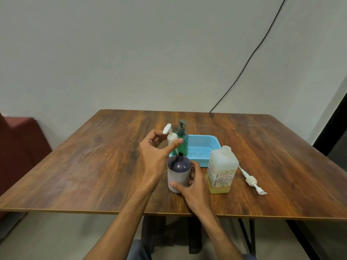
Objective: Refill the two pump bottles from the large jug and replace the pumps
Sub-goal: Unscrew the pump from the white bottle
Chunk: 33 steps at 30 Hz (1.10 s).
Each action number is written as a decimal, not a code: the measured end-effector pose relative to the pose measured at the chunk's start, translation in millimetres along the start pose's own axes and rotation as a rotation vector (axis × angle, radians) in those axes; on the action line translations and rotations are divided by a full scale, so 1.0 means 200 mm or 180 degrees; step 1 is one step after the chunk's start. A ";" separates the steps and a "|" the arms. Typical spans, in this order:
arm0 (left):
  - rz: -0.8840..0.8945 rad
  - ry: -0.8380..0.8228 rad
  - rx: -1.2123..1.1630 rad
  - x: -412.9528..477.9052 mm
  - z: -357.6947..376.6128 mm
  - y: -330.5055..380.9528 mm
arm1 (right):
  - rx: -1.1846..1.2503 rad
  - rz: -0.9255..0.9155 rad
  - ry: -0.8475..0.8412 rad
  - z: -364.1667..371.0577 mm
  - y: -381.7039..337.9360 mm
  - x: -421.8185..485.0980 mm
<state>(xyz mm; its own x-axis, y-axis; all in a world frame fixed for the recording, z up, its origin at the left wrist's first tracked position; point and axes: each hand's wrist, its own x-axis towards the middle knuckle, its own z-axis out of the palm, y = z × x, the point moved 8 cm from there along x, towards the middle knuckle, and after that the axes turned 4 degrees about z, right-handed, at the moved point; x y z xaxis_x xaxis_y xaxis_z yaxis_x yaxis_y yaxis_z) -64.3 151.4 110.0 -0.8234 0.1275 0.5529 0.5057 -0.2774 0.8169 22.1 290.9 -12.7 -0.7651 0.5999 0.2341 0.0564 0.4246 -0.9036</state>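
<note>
Roughly midway or later, at a guess. Near the middle of the bench [90, 166], towards its near edge: the grey pump bottle [179, 172], upright, neck uncapped, gripped round the lower body by the curled fingers [195, 167] and thumb of the right hand [195, 182]. Just above that neck, pinched between thumb and fingertips of the left hand [156, 148]: the white pump [170, 135], tilted, dip tube partly down in the opening. Going in or coming out, cannot tell. Fill level hidden by the opaque wall.

Behind, at the left end of the blue basket [204, 147] and seemingly inside it: the green pump bottle [183, 142], upright, dark pump [181, 125] fitted. Probably finished, though level not readable.

Just right of the grey bottle, beside the right hand: the large jug [221, 169], upright, neck bare, only a shallow yellow layer at the bottom. Suggestive of pouring largely over. Flat on the bench to the jug's right, near but apart: the long jug pump [252, 182].

Likely left to do: seating and screwing down the white pump, perhaps refitting the jug's own.

Counted:
- two pump bottles
- one jug
- three pumps (one fitted, one in hand, one loose)
- one basket
- two hands, both holding something
</note>
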 end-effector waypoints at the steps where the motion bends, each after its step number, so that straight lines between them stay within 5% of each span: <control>1: 0.0000 0.0046 -0.0036 0.01 -0.01 0.03 | -0.0007 0.0001 -0.0010 0.00 0.00 0.00; 13: 0.0094 0.0614 -0.0389 -0.05 -0.31 0.14 | -0.0045 0.0006 -0.0048 -0.01 -0.02 0.00; 21: 0.0286 0.0527 0.1287 -0.19 -0.49 -0.12 | -0.0115 0.0069 0.0032 0.00 -0.01 0.00; 33: -0.0320 -0.0165 0.2329 -0.22 -0.45 -0.49 | -0.0188 0.0116 0.0031 0.00 0.00 0.00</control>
<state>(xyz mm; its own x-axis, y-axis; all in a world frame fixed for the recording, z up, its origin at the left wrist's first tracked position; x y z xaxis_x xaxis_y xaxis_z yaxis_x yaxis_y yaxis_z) -100.7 87.1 -8.9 -0.8708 0.1687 0.4618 0.4857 0.4414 0.7545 22.7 289.9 -12.1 -0.7556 0.6221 0.2051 0.1222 0.4414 -0.8889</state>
